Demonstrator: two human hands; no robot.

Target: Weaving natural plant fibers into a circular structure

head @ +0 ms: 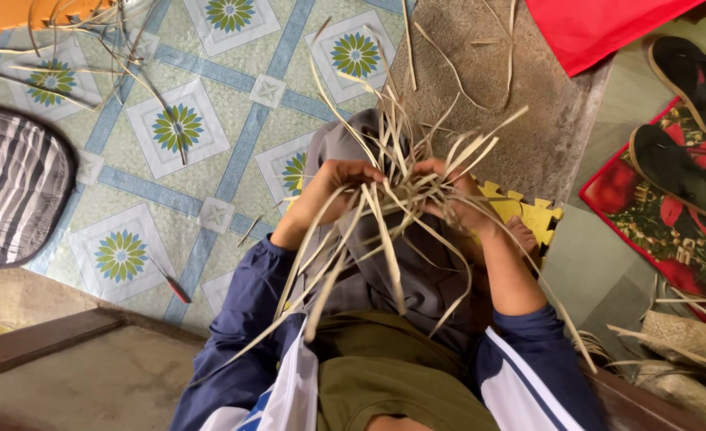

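Note:
My left hand point(339, 182) and my right hand point(457, 195) both grip a tangle of pale dried leaf strips point(405, 172) above my lap. The strips cross between the two hands at the middle and fan out upward and downward. Long loose ends point(313, 279) hang over my grey trousers point(385, 263) and dark blue sleeves. My bare foot point(523, 235) shows just right of my right wrist, resting on a yellow foam mat piece point(533, 214).
Patterned floor tiles point(177, 128) lie ahead, with loose strips point(113, 48) scattered at the top left. A striped grey cushion point(13, 187) is at left, a small red-handled tool point(176, 289) on the tiles. Black sandals point(680, 172) rest on a red mat at right. Woven pieces point(688, 335) sit lower right.

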